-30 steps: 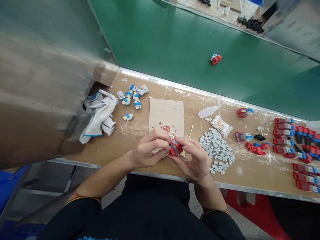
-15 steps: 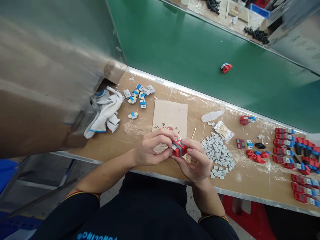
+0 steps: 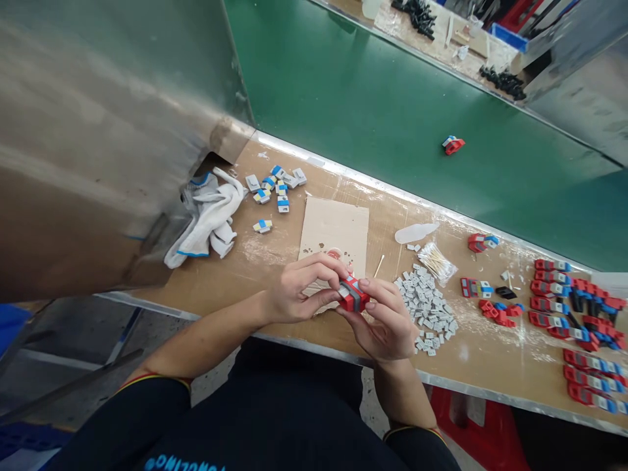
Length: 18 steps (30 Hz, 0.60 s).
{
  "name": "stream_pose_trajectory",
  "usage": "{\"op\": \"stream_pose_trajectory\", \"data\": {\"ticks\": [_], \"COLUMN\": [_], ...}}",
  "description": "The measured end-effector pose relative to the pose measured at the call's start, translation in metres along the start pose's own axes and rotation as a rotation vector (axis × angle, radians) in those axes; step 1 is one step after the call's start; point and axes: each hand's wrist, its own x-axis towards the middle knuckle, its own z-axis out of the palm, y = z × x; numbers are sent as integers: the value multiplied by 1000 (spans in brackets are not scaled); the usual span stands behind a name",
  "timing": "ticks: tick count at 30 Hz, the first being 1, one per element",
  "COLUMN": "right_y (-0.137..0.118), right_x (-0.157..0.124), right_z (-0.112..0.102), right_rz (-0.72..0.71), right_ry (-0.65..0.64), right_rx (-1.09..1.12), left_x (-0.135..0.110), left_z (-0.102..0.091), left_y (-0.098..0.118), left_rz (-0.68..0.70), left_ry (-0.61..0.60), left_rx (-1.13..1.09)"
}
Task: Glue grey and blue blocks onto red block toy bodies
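Observation:
A small red and grey plastic toy part (image 3: 354, 296) is held between both hands, above the near edge of the cardboard sheet (image 3: 335, 226). My left hand (image 3: 301, 288) pinches its left side between thumb and fingers. On its right, my right hand (image 3: 385, 317) grips it with thumb and fingertips. The fingers cover parts of it. Close to my right hand lies a heap of small light-grey plastic pieces (image 3: 426, 307). A cotton swab (image 3: 379, 265) rests on the table just beyond the hands.
White gloves (image 3: 210, 216) and several grey, blue and yellow parts (image 3: 283, 204) lie to the left. A clear bottle (image 3: 416, 233), a bag of swabs (image 3: 436, 261) and rows of red-blue parts (image 3: 549, 288) are on the right. One red part (image 3: 452, 144) sits on the green belt (image 3: 343, 98).
The held part has tilted slightly, and both hands keep their grip on it. The camera view has shifted a little. The red part on the belt appears slightly farther right and lower.

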Motion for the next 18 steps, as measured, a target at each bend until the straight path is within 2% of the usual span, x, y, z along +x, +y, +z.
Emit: {"op": "stream_pose_trajectory", "data": {"ticks": [8, 18], "right_y": [-3, -4], "right_x": [-1, 0], "right_z": [-1, 0], "right_rz": [-48, -12], "right_ry": [29, 37], "right_rx": [-32, 1], "left_x": [0, -4], "left_z": [0, 1], "left_y": [1, -1], "left_rz": [44, 68], "left_ry": [36, 46], "left_rx": [22, 22]}}
